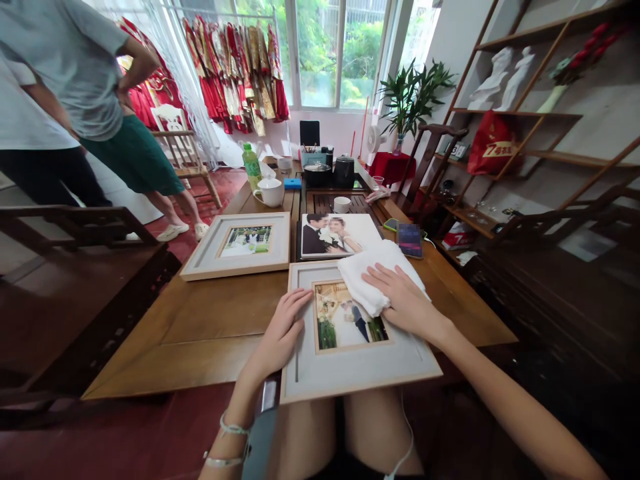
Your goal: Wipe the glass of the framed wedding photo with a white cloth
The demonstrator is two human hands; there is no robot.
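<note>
A light wooden picture frame (300, 370) with a pale mat and a wedding photo (333, 327) lies at the table's near edge, partly over my lap. My left hand (285, 330) rests on its left side, fingers stretched out across the mat towards the photo's upper left corner. On the upper right of the frame is a folded white cloth (363, 283). My right hand (403, 300) lies flat over that cloth with the fingers spread, pressing it against the frame. Cloth and hand cover the photo's upper right part.
Another framed photo (205, 257) lies to the left on the wooden table (220, 320). Behind my frame is a couple's portrait print (320, 243). Phones (410, 240), a white cup (270, 192), a small cup (342, 204) and a green bottle (251, 167) stand around. Two people stand at left.
</note>
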